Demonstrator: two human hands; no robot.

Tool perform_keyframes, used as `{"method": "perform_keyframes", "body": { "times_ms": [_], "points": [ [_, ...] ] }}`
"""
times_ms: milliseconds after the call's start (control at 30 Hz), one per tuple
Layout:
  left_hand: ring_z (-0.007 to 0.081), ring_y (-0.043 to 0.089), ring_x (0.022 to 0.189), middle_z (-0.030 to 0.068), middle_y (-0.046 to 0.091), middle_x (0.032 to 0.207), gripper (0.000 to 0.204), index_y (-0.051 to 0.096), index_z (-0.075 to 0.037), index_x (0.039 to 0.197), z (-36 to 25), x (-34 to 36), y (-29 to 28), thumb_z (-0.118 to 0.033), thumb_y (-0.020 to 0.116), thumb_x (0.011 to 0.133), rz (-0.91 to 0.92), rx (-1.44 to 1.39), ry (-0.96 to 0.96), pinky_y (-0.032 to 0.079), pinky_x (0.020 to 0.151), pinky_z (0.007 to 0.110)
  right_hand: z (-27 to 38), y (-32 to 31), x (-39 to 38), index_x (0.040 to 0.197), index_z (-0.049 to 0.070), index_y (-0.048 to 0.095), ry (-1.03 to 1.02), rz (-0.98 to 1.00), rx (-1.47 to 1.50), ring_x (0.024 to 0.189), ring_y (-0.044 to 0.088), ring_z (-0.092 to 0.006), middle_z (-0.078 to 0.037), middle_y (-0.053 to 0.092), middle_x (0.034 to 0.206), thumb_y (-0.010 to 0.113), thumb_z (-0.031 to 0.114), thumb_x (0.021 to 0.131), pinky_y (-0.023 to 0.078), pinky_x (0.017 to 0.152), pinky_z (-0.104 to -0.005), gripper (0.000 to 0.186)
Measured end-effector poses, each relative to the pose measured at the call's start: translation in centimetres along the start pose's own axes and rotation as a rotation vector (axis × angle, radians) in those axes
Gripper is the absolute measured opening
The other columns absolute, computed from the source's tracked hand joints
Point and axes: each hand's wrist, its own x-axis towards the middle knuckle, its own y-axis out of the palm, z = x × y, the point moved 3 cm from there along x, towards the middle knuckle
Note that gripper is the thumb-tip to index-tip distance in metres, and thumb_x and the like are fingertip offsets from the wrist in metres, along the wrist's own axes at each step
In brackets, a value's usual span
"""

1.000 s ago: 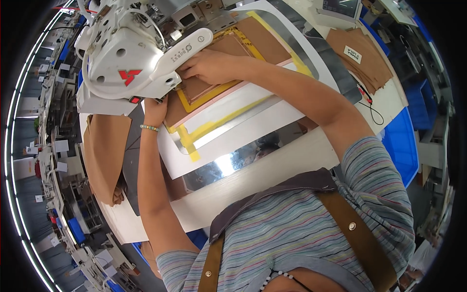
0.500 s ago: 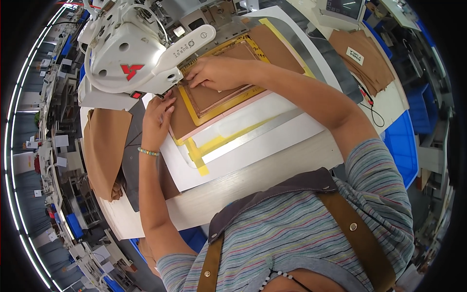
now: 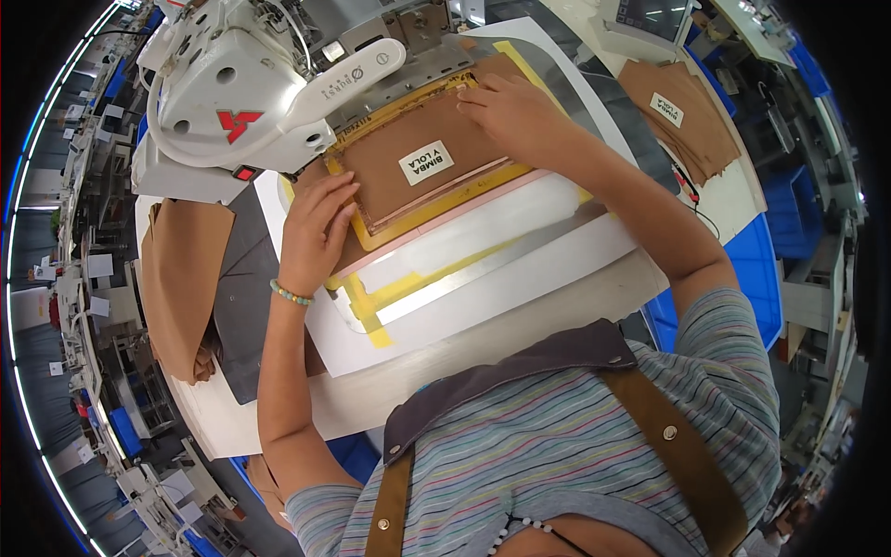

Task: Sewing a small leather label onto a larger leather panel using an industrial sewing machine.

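Note:
My left hand point(image 3: 316, 227) rests at the left edge of a yellow frame point(image 3: 380, 238), fingers extended beside the white machine head point(image 3: 213, 84). My right hand point(image 3: 524, 121) lies over the frame's upper right part, fingers bent but apart, touching it. Inside the frame is a brown piece point(image 3: 390, 190) bearing a cream rectangular label point(image 3: 425, 162). Beneath are a metal plate with yellow tape point(image 3: 371, 316) and a white sheet point(image 3: 585, 241).
Brown folded material point(image 3: 181, 278) lies left, on a dark surface. At right are stacked brown pieces point(image 3: 687, 148), a red-handled tool point(image 3: 687, 186), a screen unit point(image 3: 631, 19) and a blue bin point(image 3: 761, 278). Rows of machines line the room behind.
My right hand has moved up and right, uncovering the cream label. My left hand has come out from beside the machine head onto the frame's left edge, its fingers now more visible.

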Motion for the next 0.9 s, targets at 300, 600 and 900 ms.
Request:
{"method": "perform_keyframes", "body": {
  "times_ms": [300,600,900],
  "points": [
    [0.0355,0.049,0.148,0.0123,0.055,0.16,0.049,0.061,-0.009,0.149,-1.2,1.4,2.4,-0.027,0.067,0.104,0.159,0.265,0.124,0.037,0.123,0.051,0.0,1.0,-1.2,0.134,0.002,0.069,-0.018,-0.307,0.137,0.13,0.06,-0.0265,-0.007,0.065,0.147,0.067,0.008,0.097,0.052,0.105,-0.0408,0.037],
    [0.0349,0.045,0.153,0.0099,0.051,0.164,0.051,0.059,-0.007,0.151,-0.9,1.0,2.3,-0.022,0.067,0.103,0.179,0.225,0.089,0.032,0.127,0.05,0.2,0.3,-0.8,0.128,0.003,0.068,-0.084,-0.343,0.114,0.123,0.062,-0.0251,-0.008,0.068,0.133,0.066,0.009,0.093,0.052,0.1,-0.0385,0.035],
    [0.0353,0.051,0.146,0.01,0.058,0.157,0.048,0.064,-0.006,0.146,-0.8,1.3,2.3,-0.023,0.07,0.101,0.133,0.243,0.1,0.039,0.121,0.048,-0.2,0.5,0.0,0.131,0.002,0.07,-0.061,-0.232,0.18,0.126,0.062,-0.0254,-0.008,0.069,0.137,0.068,0.009,0.095,0.054,0.103,-0.0389,0.036]
  ]
}}
